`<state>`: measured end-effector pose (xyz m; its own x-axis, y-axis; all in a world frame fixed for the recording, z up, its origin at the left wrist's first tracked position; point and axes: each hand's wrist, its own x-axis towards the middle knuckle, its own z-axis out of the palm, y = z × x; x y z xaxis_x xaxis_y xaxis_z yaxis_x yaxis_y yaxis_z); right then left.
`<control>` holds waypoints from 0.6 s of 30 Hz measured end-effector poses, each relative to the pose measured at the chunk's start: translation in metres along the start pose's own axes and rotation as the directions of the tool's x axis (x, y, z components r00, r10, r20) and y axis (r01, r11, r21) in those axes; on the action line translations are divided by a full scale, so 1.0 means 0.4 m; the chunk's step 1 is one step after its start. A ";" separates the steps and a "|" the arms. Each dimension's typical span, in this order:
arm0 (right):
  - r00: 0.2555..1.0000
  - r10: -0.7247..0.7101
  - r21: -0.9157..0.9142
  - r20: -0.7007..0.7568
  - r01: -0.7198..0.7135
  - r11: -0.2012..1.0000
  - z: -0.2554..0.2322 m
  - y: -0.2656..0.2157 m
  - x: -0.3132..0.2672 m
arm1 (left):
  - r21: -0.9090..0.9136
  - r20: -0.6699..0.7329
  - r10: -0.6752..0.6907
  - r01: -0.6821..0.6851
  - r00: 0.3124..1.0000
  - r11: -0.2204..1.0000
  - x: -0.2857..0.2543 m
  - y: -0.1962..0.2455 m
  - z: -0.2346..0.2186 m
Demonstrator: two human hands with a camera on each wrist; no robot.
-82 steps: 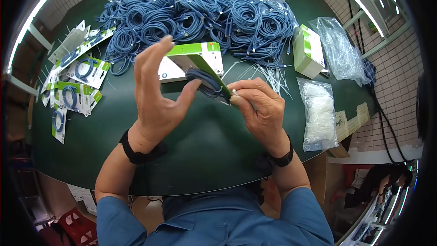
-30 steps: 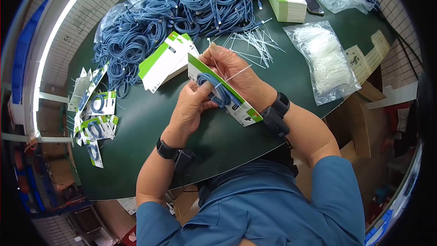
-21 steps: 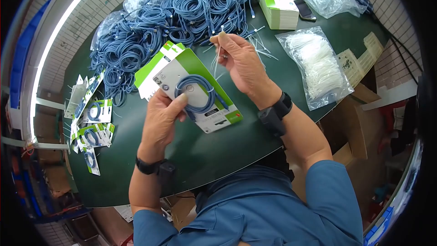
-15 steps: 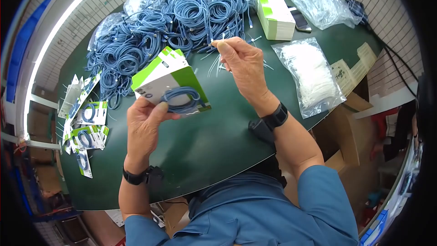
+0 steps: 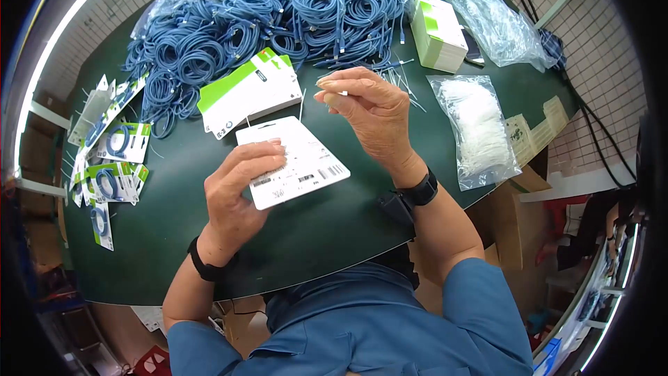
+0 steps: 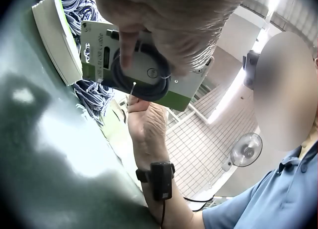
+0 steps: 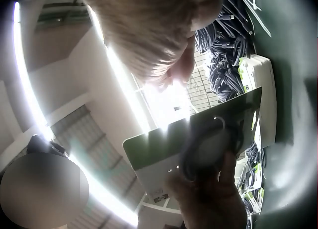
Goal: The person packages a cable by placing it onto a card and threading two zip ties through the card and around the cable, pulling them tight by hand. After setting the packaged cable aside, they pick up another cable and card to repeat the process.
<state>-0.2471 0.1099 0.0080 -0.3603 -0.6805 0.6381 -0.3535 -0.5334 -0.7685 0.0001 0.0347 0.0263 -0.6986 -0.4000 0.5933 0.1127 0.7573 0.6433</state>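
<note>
In the head view my left hand (image 5: 236, 198) grips a packaging card (image 5: 299, 164), printed white back up. The left wrist view shows its other face, with a blue cable coil (image 6: 117, 72) under the fingers of that hand (image 6: 164, 20). Thin white strips stick out past the card's far edge. To the right, apart from the card, my right hand (image 5: 379, 115) pinches a small white tie (image 5: 344, 93) between thumb and fingers. The tie tip (image 6: 133, 86) also shows in the left wrist view, in front of the coil.
Blue cables (image 5: 313, 0) heap along the back. A card stack (image 5: 254, 94) lies beyond my left hand; carded coils (image 5: 108, 181) lie at the left. At the right are another card stack (image 5: 442, 49), a bag of white ties (image 5: 476, 132) and a clear plastic bag (image 5: 497, 21).
My left hand has turned the card from its coil side to its printed back. Earlier, my right hand drew away from the card, and it stays apart, pinching.
</note>
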 end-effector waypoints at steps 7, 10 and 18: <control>0.987 -0.075 -0.015 0.140 0.078 0.997 0.012 -0.008 0.008 | 0.162 -0.194 0.270 -0.240 0.943 0.957 0.006 -0.001 -0.037; 0.978 -0.153 -0.068 0.142 0.163 0.984 0.021 -0.017 0.011 | 0.244 -0.250 0.322 -0.263 0.913 0.934 0.032 -0.020 -0.039; 0.946 -0.309 -0.050 0.098 0.314 0.948 0.041 -0.058 -0.015 | 0.355 -0.211 0.353 -0.265 0.912 0.897 0.019 -0.131 -0.033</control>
<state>-0.2226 0.1182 0.0211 -0.1473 -0.5283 0.8362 -0.4918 -0.6943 -0.5254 -0.0017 -0.0146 0.0035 -0.4479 -0.2063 0.8700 0.0353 0.9682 0.2478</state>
